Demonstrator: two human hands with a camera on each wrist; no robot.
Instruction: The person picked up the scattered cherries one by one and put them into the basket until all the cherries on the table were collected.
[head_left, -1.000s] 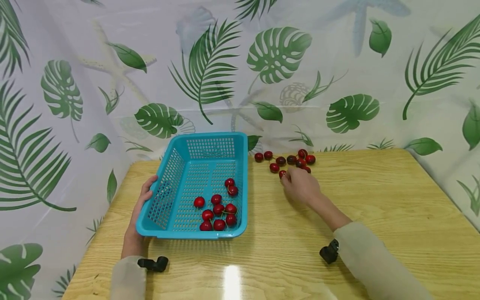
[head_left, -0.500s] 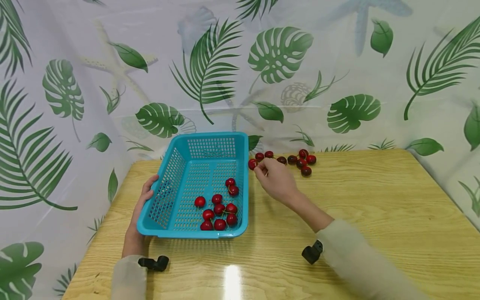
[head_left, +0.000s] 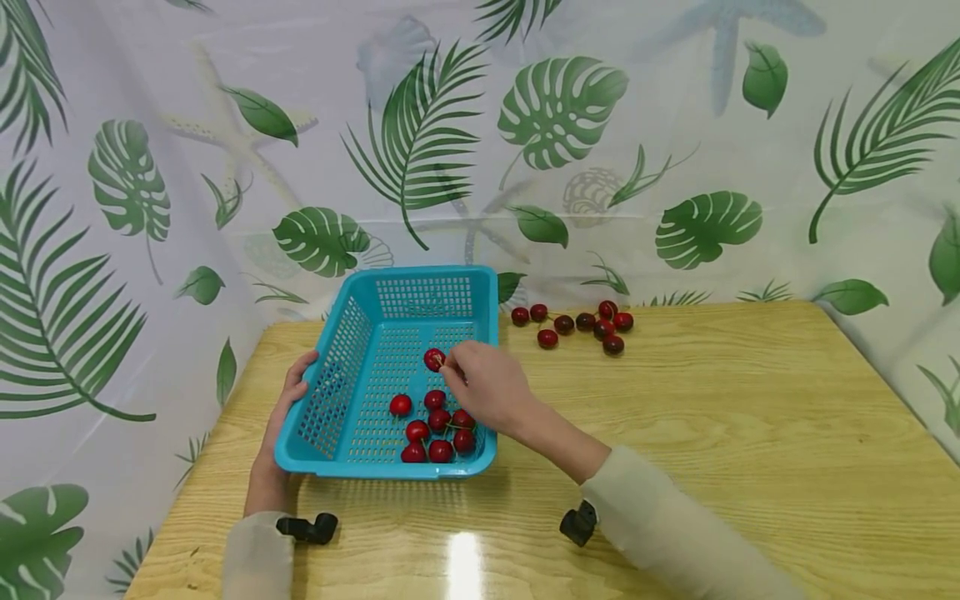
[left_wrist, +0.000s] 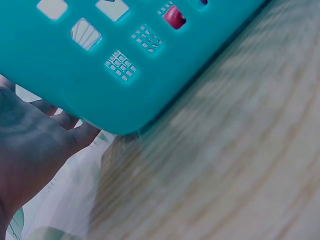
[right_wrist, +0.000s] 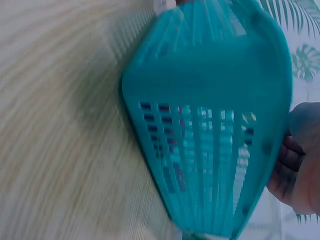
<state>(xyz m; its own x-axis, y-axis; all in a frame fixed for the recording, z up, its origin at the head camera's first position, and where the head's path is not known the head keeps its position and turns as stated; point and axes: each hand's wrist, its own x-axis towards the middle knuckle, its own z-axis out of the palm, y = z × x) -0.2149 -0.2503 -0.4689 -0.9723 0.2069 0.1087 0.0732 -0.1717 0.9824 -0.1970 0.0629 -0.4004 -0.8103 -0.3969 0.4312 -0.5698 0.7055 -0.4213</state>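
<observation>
A cherry [head_left: 433, 360] hangs over the inside of the blue plastic basket [head_left: 352, 467], its stem end pinched between thumb and finger of my right hand [head_left: 489, 385]. That hand reaches in over the basket's right rim and covers part of the wall. Several red cherries [head_left: 439, 451] lie in the basket's near right part, with one cherry [head_left: 401, 406] a little apart to their left. My left hand [head_left: 274, 429] rests against the outside of the left wall, fingers along it; in the left wrist view its fingertips go out of sight behind the basket.
Dark red cherries [head_left: 603, 329] lie loosely grouped at the table's back edge, right of the basket. The wooden table [head_left: 720, 400] meets a leaf-print cloth [head_left: 675, 125] behind and at the left. Wrist cameras [head_left: 578, 523] sit on both sleeves.
My right hand has picked a cherry from the group on the table and carried it left, over the rim into the basket's space. The left hand and basket have stayed put.
</observation>
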